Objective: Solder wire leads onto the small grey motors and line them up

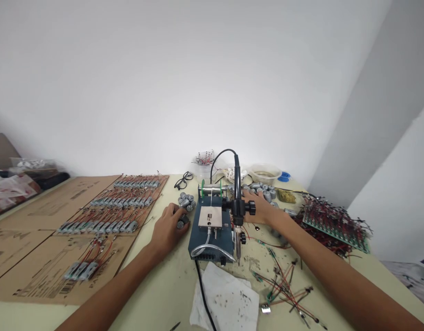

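Left hand [166,229] on a motor [180,224], right hand [257,207] at the large pile

The step in hand looks to be the handling of loose motors on either side of the station [220,241]. The left hand's grip is narrow: fingers and thumb curl round one dark motor, low over the bench [157,280] and just left of the station. The small pile [186,202] sits just beyond that hand, towards the bench's far edge.

The right hand stretches past the iron [237,184] to the large pile [267,192], which lies nearer the far edge, right of the station. Its fingers are partly hidden, so I cannot tell whether that grip is wide or holds anything.

Wired motors [108,225] stand in rows on the cardboard [42,211], towards the bench's left side. Loose boards [270,294] with red and black leads spread towards the near edge, and a stack [339,230] of more lies by the right edge.

As I judge it, the next move calls for a firm hold on the left motor, and for keeping the right wrist and forearm away from the iron and the nearby leads
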The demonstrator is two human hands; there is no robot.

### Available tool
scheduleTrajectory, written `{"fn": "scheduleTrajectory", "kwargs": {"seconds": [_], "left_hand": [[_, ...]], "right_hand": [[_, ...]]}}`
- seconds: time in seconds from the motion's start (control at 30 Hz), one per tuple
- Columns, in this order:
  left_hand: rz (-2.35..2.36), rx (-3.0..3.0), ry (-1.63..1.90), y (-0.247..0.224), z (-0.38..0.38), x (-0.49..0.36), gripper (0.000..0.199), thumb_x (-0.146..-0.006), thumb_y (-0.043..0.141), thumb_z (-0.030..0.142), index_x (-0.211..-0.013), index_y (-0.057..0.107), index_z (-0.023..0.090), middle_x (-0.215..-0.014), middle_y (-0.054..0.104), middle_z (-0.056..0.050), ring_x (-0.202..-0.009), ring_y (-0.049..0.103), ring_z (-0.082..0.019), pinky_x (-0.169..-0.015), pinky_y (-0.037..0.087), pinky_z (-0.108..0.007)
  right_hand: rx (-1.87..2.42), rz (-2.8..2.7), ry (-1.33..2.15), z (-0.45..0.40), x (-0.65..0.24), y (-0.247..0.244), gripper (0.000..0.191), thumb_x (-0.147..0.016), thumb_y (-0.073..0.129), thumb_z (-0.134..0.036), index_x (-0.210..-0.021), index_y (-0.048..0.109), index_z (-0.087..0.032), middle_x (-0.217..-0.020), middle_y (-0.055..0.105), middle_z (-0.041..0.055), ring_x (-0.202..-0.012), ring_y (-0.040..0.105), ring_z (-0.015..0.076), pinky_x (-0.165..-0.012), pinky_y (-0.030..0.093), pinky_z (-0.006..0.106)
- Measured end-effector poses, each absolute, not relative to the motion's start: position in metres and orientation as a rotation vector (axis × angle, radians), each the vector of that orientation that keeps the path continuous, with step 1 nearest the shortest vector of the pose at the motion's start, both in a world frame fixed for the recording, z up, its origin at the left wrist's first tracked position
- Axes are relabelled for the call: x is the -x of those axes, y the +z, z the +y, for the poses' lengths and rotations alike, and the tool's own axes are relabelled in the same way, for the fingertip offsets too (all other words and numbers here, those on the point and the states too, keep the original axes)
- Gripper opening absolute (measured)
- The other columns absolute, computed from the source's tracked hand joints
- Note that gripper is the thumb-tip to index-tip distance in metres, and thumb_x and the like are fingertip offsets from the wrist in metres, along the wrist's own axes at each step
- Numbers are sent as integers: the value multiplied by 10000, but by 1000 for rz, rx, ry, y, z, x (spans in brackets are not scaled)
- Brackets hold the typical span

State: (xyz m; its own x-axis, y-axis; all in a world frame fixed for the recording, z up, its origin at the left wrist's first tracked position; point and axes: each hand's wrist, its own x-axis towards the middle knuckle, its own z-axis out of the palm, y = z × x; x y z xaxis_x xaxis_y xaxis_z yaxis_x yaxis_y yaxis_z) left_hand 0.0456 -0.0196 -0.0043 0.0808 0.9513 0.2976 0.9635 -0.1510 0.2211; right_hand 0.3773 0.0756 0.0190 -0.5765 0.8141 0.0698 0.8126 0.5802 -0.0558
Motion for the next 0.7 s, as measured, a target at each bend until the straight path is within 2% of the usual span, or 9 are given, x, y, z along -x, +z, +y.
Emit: {"fn": "scheduleTrajectory", "kwargs": {"seconds": [0.33, 0.7], "left_hand": [[-2012, 2291, -614, -4, -19, -45, 242, -961, 704, 244, -1198, 686, 199, -1249, 620, -84, -1140, 605, -263, -910, 564, -424], [-2020, 2301, -612, -5, -17, -43, 245, -964, 706, 303, -1185, 688, 201, -1252, 610, -87, -1128, 595, -263, -891, 550, -412]], "right_hand": [[1311, -2754, -137, 91, -391, 17, 334, -1049, 702, -390, -1316, 667, -192, -1333, 660, 102, -1194, 650, 289, -1038, 555, 528], [1169, -2632, 58, 104, -401, 4, 321, -1056, 692, -378, -1316, 665, -192, -1364, 649, 107, -1195, 649, 284, -1025, 566, 509]]}}
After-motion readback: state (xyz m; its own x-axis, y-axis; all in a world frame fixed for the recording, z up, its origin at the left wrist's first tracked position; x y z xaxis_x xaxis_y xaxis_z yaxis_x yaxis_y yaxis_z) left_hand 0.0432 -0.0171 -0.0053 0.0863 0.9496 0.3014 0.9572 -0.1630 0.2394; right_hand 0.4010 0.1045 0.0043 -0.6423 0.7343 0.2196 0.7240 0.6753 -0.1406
